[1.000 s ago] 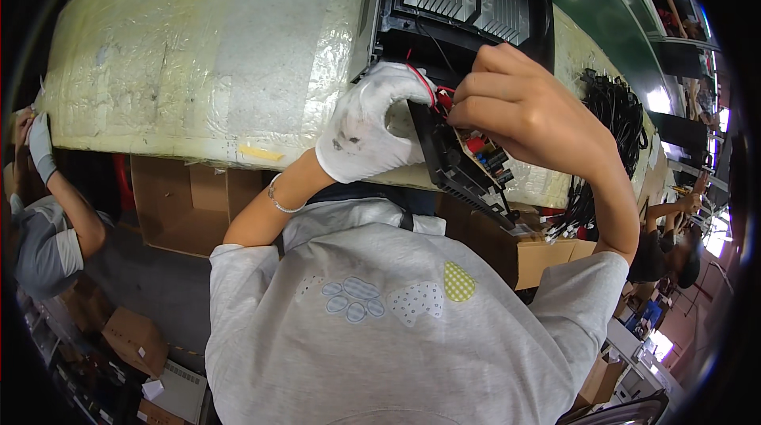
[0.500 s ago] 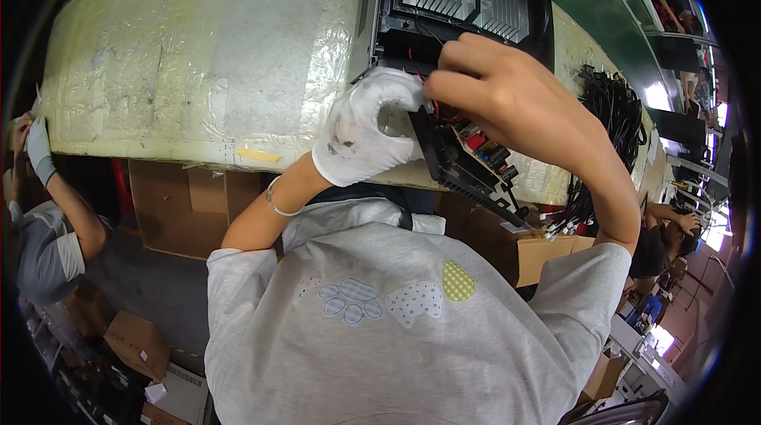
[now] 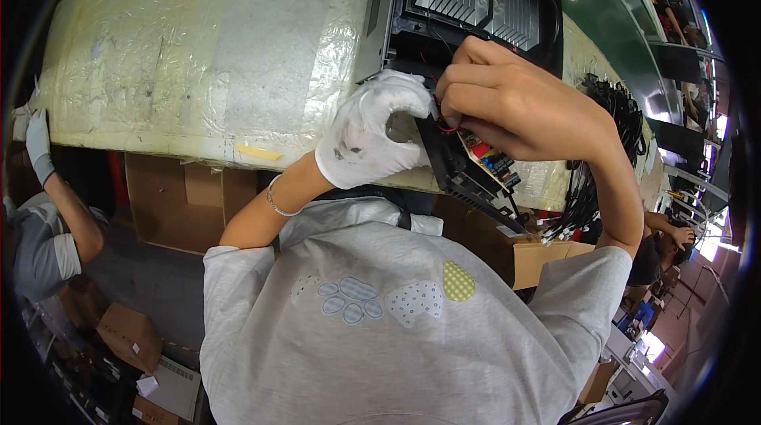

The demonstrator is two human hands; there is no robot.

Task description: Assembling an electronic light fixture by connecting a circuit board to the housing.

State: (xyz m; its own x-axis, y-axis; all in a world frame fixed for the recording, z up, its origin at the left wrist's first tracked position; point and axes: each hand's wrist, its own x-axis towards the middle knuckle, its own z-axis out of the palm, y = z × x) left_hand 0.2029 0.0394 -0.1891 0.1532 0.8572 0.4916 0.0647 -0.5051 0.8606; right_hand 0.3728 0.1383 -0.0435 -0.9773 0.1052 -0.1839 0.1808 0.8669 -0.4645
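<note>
My left hand (image 3: 365, 135), in a stained white glove, curves its fingers and thumb against the edge of a black panel (image 3: 444, 157) that carries a circuit board (image 3: 493, 163). The panel sits tilted at the table's near edge. My bare right hand (image 3: 515, 104) is closed in a pinch beside the gloved fingertips, above the board. A red wire (image 3: 448, 129) loops out from under its fingers, whose tips are partly hidden. Just beyond both hands stands an open black housing (image 3: 384, 21) with a finned silver heat sink (image 3: 515, 21) inside.
A wrapped, yellowish table (image 3: 198, 52) spreads to the left. Bundled black cables (image 3: 583, 187) hang at its right end. Cardboard boxes (image 3: 170, 215) are below the near edge. A co-worker's gloved hand (image 3: 37, 143) rests at the far left; another person (image 3: 658, 246) is at right.
My right hand has shifted slightly down, its fingers curling more tightly at the red wire. The housing appears slightly farther right in view. My left hand stays nearly in place.
</note>
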